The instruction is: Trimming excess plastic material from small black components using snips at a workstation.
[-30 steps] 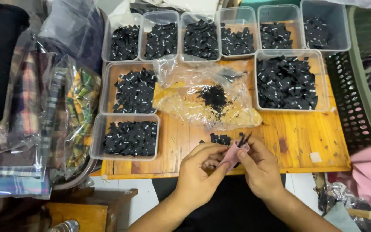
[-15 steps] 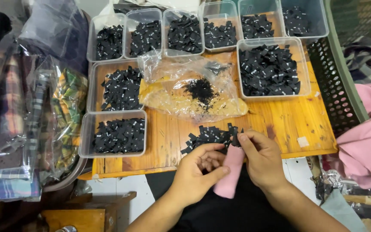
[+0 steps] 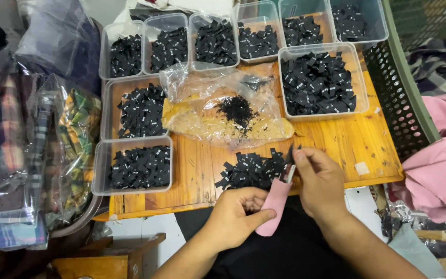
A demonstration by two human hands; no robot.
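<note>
Left hand point(image 3: 236, 217) pinches the pink fabric piece point(image 3: 274, 206), fingers closed on its lower edge. Right hand point(image 3: 321, 181) grips small snips point(image 3: 289, 164). Looks light and floppy, so I'd hold it near the cut.

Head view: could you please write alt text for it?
The left hand holds a pink fabric strip while the right hand works small dark snips at its top, above a wooden table with clear tubs of black tags.
</note>
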